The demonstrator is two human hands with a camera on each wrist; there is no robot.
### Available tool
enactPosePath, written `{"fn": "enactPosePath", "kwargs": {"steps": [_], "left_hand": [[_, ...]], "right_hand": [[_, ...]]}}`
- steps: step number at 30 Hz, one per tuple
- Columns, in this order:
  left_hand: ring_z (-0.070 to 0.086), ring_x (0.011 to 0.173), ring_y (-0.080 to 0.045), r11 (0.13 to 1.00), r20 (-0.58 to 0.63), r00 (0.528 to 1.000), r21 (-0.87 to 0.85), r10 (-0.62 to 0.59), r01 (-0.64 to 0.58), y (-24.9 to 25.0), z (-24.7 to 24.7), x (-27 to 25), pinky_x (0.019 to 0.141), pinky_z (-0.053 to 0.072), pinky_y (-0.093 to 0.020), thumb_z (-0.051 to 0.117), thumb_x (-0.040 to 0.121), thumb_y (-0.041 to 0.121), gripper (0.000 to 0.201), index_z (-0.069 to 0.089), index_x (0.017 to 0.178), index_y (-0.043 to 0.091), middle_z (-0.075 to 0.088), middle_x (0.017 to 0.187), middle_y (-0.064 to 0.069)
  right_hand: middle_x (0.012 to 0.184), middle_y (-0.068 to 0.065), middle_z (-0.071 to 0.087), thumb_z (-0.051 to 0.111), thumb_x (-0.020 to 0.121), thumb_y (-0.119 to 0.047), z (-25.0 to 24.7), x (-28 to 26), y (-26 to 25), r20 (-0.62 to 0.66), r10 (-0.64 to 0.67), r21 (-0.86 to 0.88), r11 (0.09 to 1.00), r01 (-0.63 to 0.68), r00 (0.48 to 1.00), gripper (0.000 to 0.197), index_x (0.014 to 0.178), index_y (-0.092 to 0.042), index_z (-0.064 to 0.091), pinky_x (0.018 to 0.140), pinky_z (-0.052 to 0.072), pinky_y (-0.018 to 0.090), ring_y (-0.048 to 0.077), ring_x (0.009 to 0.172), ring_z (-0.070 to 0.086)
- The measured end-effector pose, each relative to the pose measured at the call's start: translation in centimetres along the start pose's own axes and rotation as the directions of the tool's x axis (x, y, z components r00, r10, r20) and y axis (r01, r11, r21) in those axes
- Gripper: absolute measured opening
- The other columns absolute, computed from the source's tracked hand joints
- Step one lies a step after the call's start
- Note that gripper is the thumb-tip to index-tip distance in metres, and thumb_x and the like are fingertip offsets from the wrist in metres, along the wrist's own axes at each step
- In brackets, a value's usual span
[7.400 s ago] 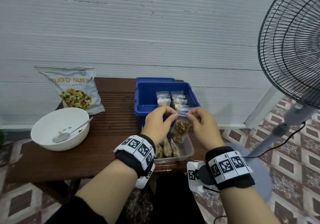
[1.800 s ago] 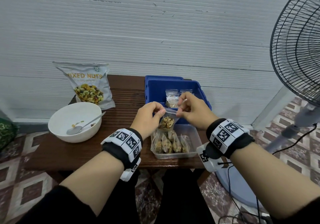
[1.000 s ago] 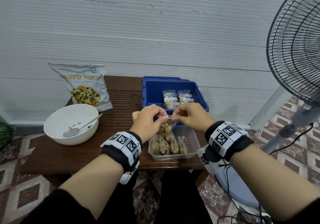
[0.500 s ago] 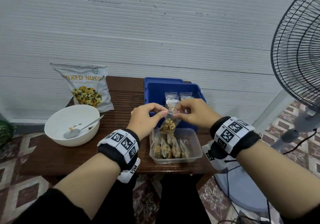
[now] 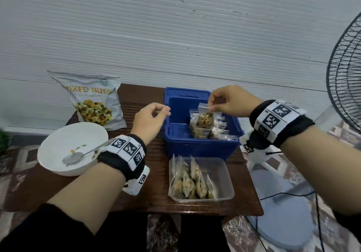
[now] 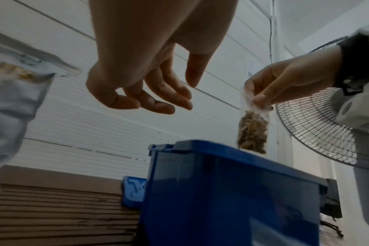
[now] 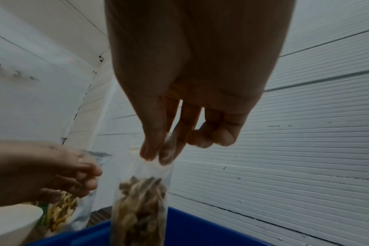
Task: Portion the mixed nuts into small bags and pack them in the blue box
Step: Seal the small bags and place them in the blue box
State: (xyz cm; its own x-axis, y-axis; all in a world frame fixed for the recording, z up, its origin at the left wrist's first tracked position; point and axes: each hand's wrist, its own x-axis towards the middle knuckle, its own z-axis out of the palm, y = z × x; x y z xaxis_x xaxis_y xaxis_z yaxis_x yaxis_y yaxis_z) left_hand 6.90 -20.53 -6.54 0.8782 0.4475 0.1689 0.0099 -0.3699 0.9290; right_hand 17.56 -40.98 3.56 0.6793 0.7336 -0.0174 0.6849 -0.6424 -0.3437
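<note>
Small bag (image 5: 204, 118) of nuts, hanging straight down over the blue box (image 5: 183, 146), just above the packed bags (image 5: 218, 129) inside. Pinched at its top strip by thumb and fingertips (image 7: 156, 149) of the right hand (image 5: 232, 102). Held by the top so the nuts sink to the bottom and the bag drops in upright, next to the others. Seen from the left wrist, bottom of the bag level with the box rim (image 6: 242, 154), on the right side of the box.

Left hand (image 5: 149, 122) just left of the box, holding nothing, fingers (image 6: 158, 103) loose and a little bent. Probably out of the way so the right hand can lower the bag alone.

In front of the box, touching or nearly touching it, a clear tub (image 5: 226, 175) with more filled bags (image 5: 192, 183) leaning together. Most likely waiting their turn, close by for a short reach. Cannot tell if they are sealed.

Left of the box, a white bowl (image 5: 58, 150) with a spoon (image 5: 78, 155) and only a few nuts left. Behind the bowl, the big nut bag (image 5: 93, 103) propped against the wall. Scooping looks about done.

Box lid (image 5: 184, 91) behind the box. All on a brown table (image 5: 154, 191). Fan (image 5: 345, 84) off to the right of the box.

Next job, at a guess: lower the bag, let go, then take one from the tub.
</note>
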Motion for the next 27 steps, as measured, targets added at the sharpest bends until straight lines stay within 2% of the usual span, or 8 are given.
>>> {"fn": "enactPosePath", "kwargs": {"steps": [2, 4, 7, 10, 13, 21, 24, 27], "left_hand": [[0.055, 0.083, 0.007, 0.998, -0.011, 1.000, 0.056, -0.022, 0.023, -1.0, 0.1, 1.2, 0.068, 0.035, 0.000, 0.059, 0.095, 0.026, 0.008, 0.067, 0.094, 0.025, 0.065, 0.091, 0.017], [0.056, 0.086, 0.002, 0.995, -0.007, 1.000, 0.099, -0.017, 0.018, -2.1, 0.4, 2.2, 0.074, 0.039, -0.008, 0.060, 0.093, 0.026, 0.007, 0.066, 0.096, 0.030, 0.064, 0.098, 0.015], [0.055, 0.097, 0.000, 0.987, 0.038, 0.999, 0.157, 0.015, -0.021, -3.8, 0.9, 3.5, 0.086, 0.042, -0.014, 0.062, 0.092, 0.027, 0.014, 0.066, 0.105, 0.033, 0.062, 0.110, 0.013], [0.053, 0.112, -0.005, 0.985, 0.081, 0.996, 0.167, 0.037, -0.050, -5.2, 1.6, 4.3, 0.102, 0.043, -0.034, 0.065, 0.090, 0.031, 0.018, 0.065, 0.107, 0.037, 0.059, 0.117, 0.014], [0.052, 0.118, -0.008, 0.988, 0.095, 0.995, 0.143, 0.043, -0.056, -5.9, 2.0, 4.4, 0.105, 0.041, -0.044, 0.067, 0.088, 0.029, 0.022, 0.063, 0.106, 0.040, 0.059, 0.121, 0.012], [0.046, 0.123, -0.006, 0.994, 0.108, 0.994, 0.105, 0.016, -0.028, -6.0, 2.0, 4.4, 0.107, 0.034, -0.028, 0.067, 0.089, 0.027, 0.024, 0.063, 0.110, 0.038, 0.055, 0.128, 0.012], [0.046, 0.120, -0.001, 0.995, 0.111, 0.994, 0.094, 0.015, -0.025, -5.9, 2.1, 4.3, 0.101, 0.032, -0.018, 0.067, 0.089, 0.026, 0.025, 0.063, 0.112, 0.035, 0.054, 0.128, 0.012], [0.046, 0.120, 0.000, 0.997, 0.110, 0.994, 0.080, 0.010, -0.019, -5.8, 2.2, 4.2, 0.097, 0.031, -0.010, 0.066, 0.090, 0.025, 0.025, 0.063, 0.113, 0.033, 0.054, 0.129, 0.012]], "right_hand": [[0.070, -0.015, 0.055, 0.071, 0.085, -0.022, -0.2, 1.7, 0.5, 0.092, 0.011, -0.091, 0.996, -0.003, 0.996, 0.008, 0.088, -0.016, 0.067, 0.057, 0.033, 0.004, -0.002, 0.065, 0.048], [0.070, -0.013, 0.059, 0.072, 0.084, -0.022, 0.1, 3.4, 1.0, 0.217, 0.048, -0.181, 0.983, -0.008, 0.975, 0.006, 0.086, -0.018, 0.067, 0.065, 0.038, 0.017, 0.001, 0.066, 0.051], [0.072, -0.015, 0.063, 0.071, 0.084, -0.020, 1.3, 5.5, 1.6, 0.396, 0.097, -0.283, 0.959, 0.021, 0.913, 0.010, 0.079, -0.026, 0.066, 0.072, 0.043, 0.024, 0.001, 0.069, 0.056], [0.075, -0.011, 0.064, 0.074, 0.081, -0.020, 3.0, 7.3, 2.1, 0.521, 0.144, -0.333, 0.942, 0.045, 0.841, 0.019, 0.071, -0.031, 0.063, 0.077, 0.049, 0.028, 0.009, 0.078, 0.059], [0.073, -0.013, 0.063, 0.074, 0.080, -0.017, 4.7, 8.6, 2.7, 0.600, 0.176, -0.360, 0.931, 0.067, 0.780, 0.020, 0.071, -0.032, 0.064, 0.082, 0.051, 0.032, 0.012, 0.083, 0.060], [0.094, -0.002, 0.068, 0.072, 0.082, -0.017, 7.2, 10.7, 3.7, 0.595, 0.206, -0.438, 0.894, 0.098, 0.777, 0.013, 0.095, -0.019, 0.072, 0.082, 0.052, 0.032, 0.017, 0.089, 0.061], [0.088, -0.004, 0.064, 0.072, 0.083, -0.016, 7.8, 10.8, 3.9, 0.612, 0.229, -0.463, 0.880, 0.108, 0.757, 0.014, 0.097, -0.017, 0.072, 0.072, 0.046, 0.027, 0.015, 0.085, 0.058], [0.084, -0.007, 0.063, 0.070, 0.083, -0.016, 8.5, 10.7, 4.1, 0.611, 0.232, -0.481, 0.869, 0.122, 0.757, 0.011, 0.094, -0.019, 0.072, 0.074, 0.047, 0.028, 0.015, 0.083, 0.058]]}}
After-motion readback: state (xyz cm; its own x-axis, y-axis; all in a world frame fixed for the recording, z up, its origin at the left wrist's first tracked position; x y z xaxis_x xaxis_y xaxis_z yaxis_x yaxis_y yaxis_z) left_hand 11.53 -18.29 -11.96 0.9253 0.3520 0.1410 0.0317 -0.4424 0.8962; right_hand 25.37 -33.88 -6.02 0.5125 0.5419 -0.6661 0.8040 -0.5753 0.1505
